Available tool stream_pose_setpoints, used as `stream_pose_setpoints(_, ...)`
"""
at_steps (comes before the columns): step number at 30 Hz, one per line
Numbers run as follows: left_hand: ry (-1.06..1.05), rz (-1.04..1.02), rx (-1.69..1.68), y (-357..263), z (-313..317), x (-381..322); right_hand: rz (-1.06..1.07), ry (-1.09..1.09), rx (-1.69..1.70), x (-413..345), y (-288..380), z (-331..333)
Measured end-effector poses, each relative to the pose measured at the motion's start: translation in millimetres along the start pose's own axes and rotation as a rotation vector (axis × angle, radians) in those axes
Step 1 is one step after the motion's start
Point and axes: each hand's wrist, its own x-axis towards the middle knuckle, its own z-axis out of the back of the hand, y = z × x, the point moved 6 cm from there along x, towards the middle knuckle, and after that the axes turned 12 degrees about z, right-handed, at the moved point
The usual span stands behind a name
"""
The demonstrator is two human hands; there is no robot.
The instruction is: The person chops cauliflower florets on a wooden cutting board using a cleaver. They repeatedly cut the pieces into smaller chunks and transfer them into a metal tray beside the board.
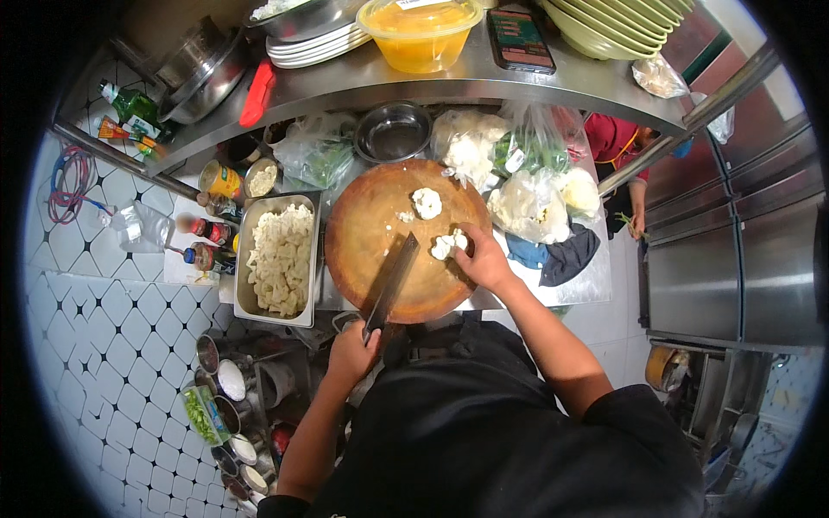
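Observation:
My left hand (353, 355) grips the handle of a kitchen knife (393, 278). Its dark blade reaches over the round wooden chopping board (356, 226). At the board's right side, my right hand (482, 259) has its thumb and fingers around a white cauliflower piece (447, 244). Another cauliflower piece (427, 203) lies farther back, with small crumbs (405, 217) beside it. Left of the board, a rectangular steel pan (316, 259) holds a heap of cut cauliflower florets (278, 265).
Behind the board sits a dark metal bowl (393, 131). Plastic bags of cauliflower (531, 204) and greens (534, 152), plus dark cloths (570, 256), lie at right. Overhead, a steel shelf (453, 90) carries a tub (418, 35), phone (520, 40) and bowls. Another person (615, 146) stands beyond.

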Motion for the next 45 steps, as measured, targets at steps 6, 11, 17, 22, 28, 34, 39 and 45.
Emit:
stream_pose_setpoints(6,0.067,-0.005,-0.147,-32,25,-24,0.005,-0.014,-0.001,-4,-2,-4)
stream_pose_setpoints(11,0.088,-0.06,-0.087,-39,19,-23,-0.033,-0.01,0.032,-9,4,-10)
stream_pose_setpoints(17,0.059,-0.055,-0.097,-31,5,-20,-0.095,-0.008,-0.032,-9,9,-8)
stream_pose_setpoints(22,0.046,-0.054,0.004,-12,-12,-21,-0.116,-0.011,-0.093,-9,11,-7)
stream_pose_setpoints(28,0.001,0.059,-0.025,-14,0,-22,-0.152,-0.084,0.178,-14,-20,-9)
stream_pose_setpoints(34,0.038,0.073,-0.11,-11,14,-36,0.07,-0.091,-0.005,47,-20,4)
stream_pose_setpoints(39,0.004,0.09,-0.076,-3,17,-43,0.23,-0.295,-0.332,43,27,20)
stream_pose_setpoints(45,0.036,0.075,-0.061,25,-11,-38,0.093,-0.041,-0.217,4,47,-18)
